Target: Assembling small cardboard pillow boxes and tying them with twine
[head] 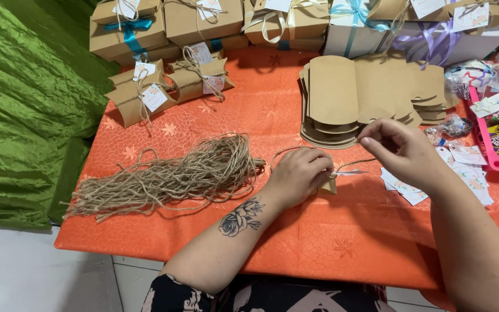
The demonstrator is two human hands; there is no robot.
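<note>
My left hand (298, 173) presses down on a small brown pillow box (329, 185) on the orange tablecloth (319, 237), covering most of it. A strand of jute twine (287, 151) loops out from under that hand. My right hand (397, 147) hovers just to the right, its fingertips pinching the other end of the twine (360, 163). A small white tag (347, 172) lies between the two hands.
A pile of cut jute twine (168, 173) lies at left. Flat brown pillow boxes (365, 95) are stacked behind my hands. Tied pillow boxes (168, 84) and ribboned gift boxes (295, 23) line the back. White tags (460, 173) and a pink tray (492, 156) with sweets sit at right. Green cloth (24, 104) hangs at left.
</note>
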